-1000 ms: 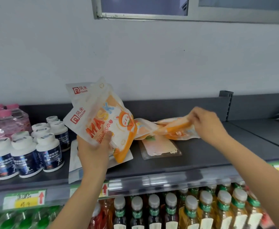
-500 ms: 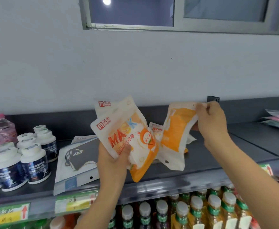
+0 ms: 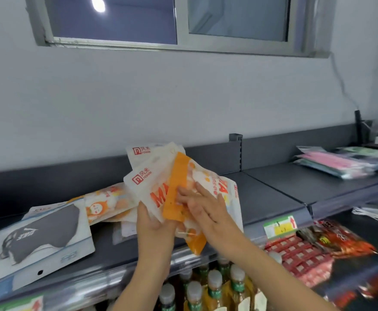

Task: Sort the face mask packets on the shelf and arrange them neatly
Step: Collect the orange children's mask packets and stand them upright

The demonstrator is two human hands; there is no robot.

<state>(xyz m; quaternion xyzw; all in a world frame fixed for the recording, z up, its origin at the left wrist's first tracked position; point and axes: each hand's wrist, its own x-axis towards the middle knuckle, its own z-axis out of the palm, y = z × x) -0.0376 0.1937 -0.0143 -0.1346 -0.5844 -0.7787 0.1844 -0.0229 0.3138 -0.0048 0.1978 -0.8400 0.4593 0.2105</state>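
My left hand grips a bundle of white-and-orange mask packets from below, held upright above the dark shelf. My right hand lies with fingers spread flat on another orange packet, pressing it against the front of the bundle. More orange cartoon mask packets lie in a loose heap on the shelf to the left. A large white packet with a dark grey mask picture lies flat at the shelf's left front.
Pink and green flat packets are stacked at the far right of the shelf. Below are capped drink bottles and red snack packs. A price label sits on the shelf edge. A wall and window are behind.
My right hand brought the orange packet from the right onto the bundle in my left hand and now lies flat on it. The view has shifted right; the white bottles left the frame.
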